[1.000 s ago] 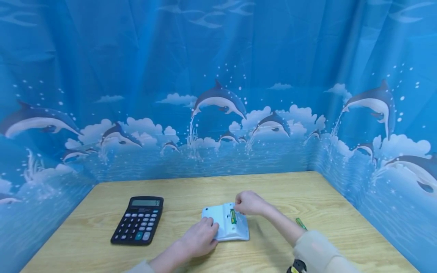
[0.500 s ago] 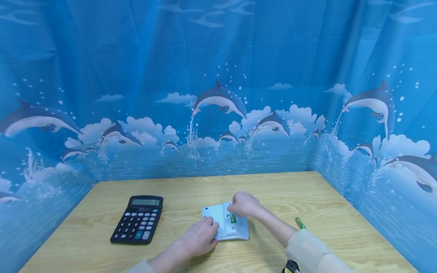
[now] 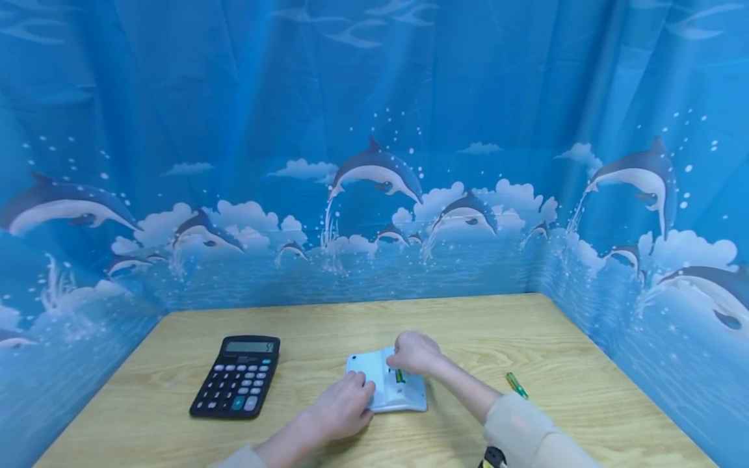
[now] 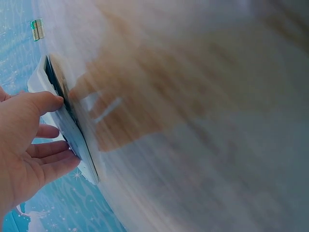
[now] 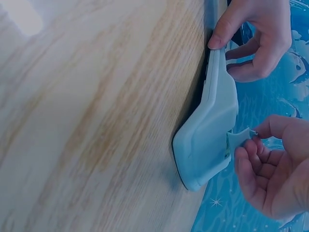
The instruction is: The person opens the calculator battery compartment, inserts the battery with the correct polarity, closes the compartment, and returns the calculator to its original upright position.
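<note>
A light blue calculator lies face down on the table with its battery compartment open. A green battery shows inside, partly covered by my right hand. My left hand grips the calculator's left side, thumb at the near edge and fingers over the back, as the right wrist view also shows. Between thumb and fingertips, my right hand pinches a small light blue battery cover. This cover stands tilted up, one end right at the compartment opening.
To the left on the wooden table lies a black desk calculator, face up. A loose green battery lies beyond the right sleeve. A blue dolphin-print curtain borders the table's back and sides.
My right hand has shifted left over the compartment, covering more of the battery inside. The right sleeve moved left too, uncovering the loose battery. My left hand stays put.
</note>
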Demonstrator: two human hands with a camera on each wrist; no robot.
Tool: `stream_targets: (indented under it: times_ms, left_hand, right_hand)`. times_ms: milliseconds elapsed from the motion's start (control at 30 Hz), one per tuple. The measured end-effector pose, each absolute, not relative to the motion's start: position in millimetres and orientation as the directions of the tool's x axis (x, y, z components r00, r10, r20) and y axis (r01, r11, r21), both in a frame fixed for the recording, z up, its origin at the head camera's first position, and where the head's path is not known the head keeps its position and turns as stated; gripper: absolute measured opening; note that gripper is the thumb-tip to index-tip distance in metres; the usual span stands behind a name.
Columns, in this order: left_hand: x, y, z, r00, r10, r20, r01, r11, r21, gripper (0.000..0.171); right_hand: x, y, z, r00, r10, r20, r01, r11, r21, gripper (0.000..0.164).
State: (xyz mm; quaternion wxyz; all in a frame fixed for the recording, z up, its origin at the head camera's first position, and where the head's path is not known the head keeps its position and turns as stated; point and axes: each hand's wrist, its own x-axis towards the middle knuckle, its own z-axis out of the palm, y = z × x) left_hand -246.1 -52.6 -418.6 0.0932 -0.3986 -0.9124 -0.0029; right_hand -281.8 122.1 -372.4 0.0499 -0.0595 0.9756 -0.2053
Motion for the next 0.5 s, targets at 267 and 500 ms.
stream_targets:
  times_ms: [267,500]
  left_hand:
    - [-246.0,-53.7,-420.5,-0.662,0.726,0.185,0.727,0.682,-0.078,0.021]
    - [-247.0,-53.6,-421.7,-0.659,0.726,0.197,0.729,0.681,-0.074,0.021]
  right_hand:
    - [-281.6,118.0,-373.8,-0.988,-0.141,-0.056,-0.115,0.938,-0.326,0.032]
    - [-280.9,114.6,-373.5,-0.986,-0.158,-0.056,-0.139,0.958,-0.253,0.033]
